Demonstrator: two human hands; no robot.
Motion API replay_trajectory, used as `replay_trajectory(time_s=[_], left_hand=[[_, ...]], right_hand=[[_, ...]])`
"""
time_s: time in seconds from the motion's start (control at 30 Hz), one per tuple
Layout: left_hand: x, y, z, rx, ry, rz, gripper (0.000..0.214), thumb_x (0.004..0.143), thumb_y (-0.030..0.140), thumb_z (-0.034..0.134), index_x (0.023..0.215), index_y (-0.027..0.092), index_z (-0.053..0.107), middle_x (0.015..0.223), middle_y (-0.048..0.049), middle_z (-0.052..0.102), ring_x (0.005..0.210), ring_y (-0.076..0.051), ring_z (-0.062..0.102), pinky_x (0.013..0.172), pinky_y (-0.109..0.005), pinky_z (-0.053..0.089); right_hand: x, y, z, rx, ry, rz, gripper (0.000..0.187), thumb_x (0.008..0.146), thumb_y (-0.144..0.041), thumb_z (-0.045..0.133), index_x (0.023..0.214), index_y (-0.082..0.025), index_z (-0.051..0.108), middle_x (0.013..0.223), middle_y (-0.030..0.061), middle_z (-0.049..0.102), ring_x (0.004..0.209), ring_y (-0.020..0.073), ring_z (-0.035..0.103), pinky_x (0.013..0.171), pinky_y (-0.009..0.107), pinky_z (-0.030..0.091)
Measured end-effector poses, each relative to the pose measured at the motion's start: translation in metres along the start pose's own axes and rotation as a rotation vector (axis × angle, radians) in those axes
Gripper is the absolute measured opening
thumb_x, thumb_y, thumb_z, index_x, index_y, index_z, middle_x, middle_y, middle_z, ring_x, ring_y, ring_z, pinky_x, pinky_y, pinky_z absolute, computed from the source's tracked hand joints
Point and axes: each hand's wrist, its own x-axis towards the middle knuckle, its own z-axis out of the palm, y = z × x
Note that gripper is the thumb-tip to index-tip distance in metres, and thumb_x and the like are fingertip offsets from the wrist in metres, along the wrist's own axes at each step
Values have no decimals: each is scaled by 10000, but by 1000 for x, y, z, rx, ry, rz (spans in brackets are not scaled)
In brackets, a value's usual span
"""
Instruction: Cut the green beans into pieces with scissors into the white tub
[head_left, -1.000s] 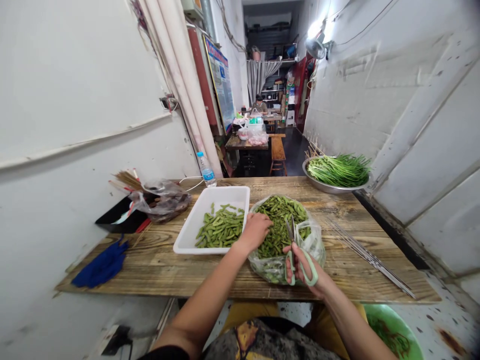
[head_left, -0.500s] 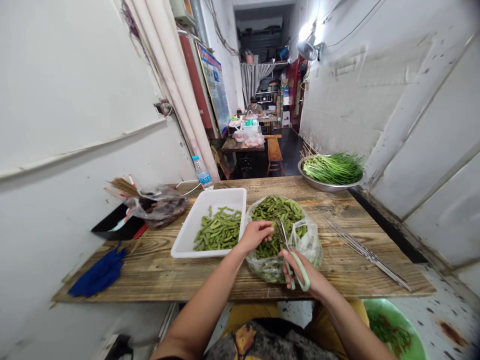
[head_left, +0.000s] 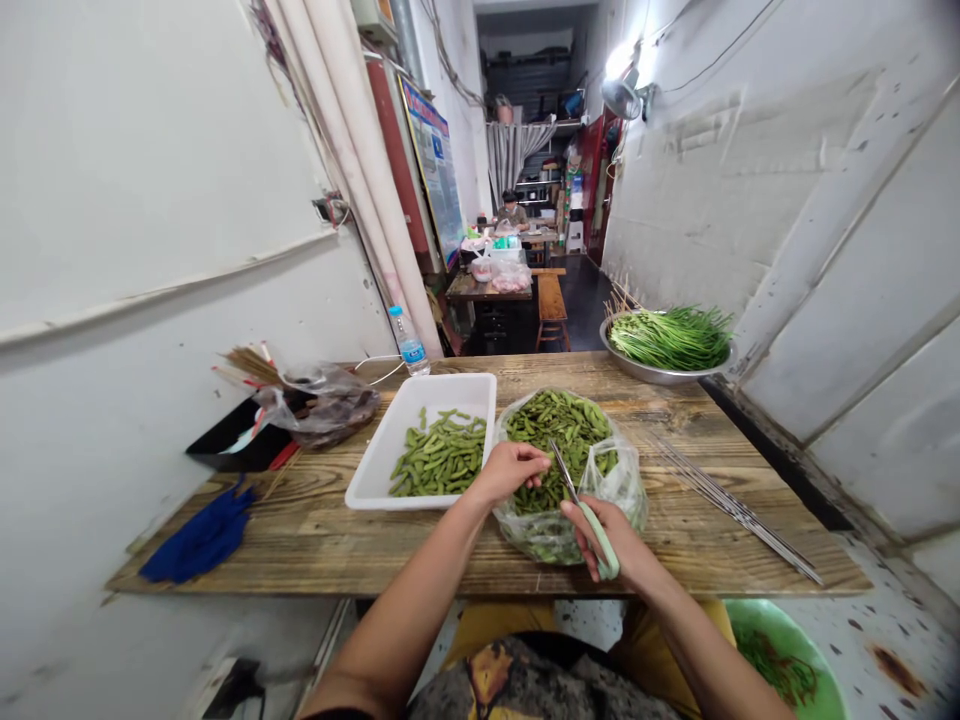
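Observation:
My right hand (head_left: 616, 546) grips green-handled scissors (head_left: 583, 511), whose closed blades point up and left toward my left hand. My left hand (head_left: 512, 468) pinches a green bean pod over a clear plastic bag (head_left: 621, 485) heaped with bean pods (head_left: 564, 427). Just left of the bag stands a white tray (head_left: 409, 416) holding cut pods (head_left: 441, 456). Both hands hover above the near part of the bag on the wooden table (head_left: 315, 540).
A metal bowl of green stalks (head_left: 670, 341) sits at the back right, metal skewers (head_left: 731, 509) lie to the right. A water bottle (head_left: 409, 343), a bag with sticks (head_left: 322, 404), a black tray (head_left: 236, 443) and a blue cloth (head_left: 201, 533) lie left. A green basin (head_left: 784, 661) is below. A person sits far down the corridor.
My left hand has lifted out of the pile of pods with its fingers pinched. The scissors have tilted left and their blades have come close to my left fingertips.

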Motion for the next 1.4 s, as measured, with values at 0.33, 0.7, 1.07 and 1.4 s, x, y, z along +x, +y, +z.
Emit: replay_trajectory(time_s=[0.33, 0.7, 1.07, 1.4], left_hand=[[0, -6, 8, -476, 133, -34, 352, 546, 247, 837, 651, 131, 521, 543, 32, 571, 495, -54, 553, 464, -143, 410], [-4, -16, 29, -567, 220, 12, 440, 461, 317, 859, 602, 137, 483, 528, 40, 561, 505, -51, 517, 540, -188, 414], [-1, -22, 16, -343, 352, 77, 299, 589, 323, 761, 666, 146, 532, 596, 21, 569, 540, -84, 515, 592, -238, 434], [2, 11, -31, 1049, 578, 518, 246, 797, 119, 493, 901, 214, 695, 1123, -104, 614, 1132, -280, 463, 1004, -472, 237]], right_hand=[[-1, -4, 8, 307, -88, 38, 496, 750, -668, 531, 931, -207, 488, 566, -64, 504, 408, 87, 462, 372, 212, 433], [-1, -13, 10, 249, -63, 47, 502, 735, -678, 535, 898, -205, 494, 551, -71, 486, 384, 83, 452, 350, 206, 420], [-1, -11, 11, 162, -8, 70, 480, 736, -662, 546, 823, -193, 489, 464, -90, 443, 279, 67, 374, 258, 192, 350], [3, -4, 4, 390, -82, 63, 436, 807, -624, 493, 958, -215, 494, 605, -44, 531, 462, 121, 517, 455, 271, 481]])
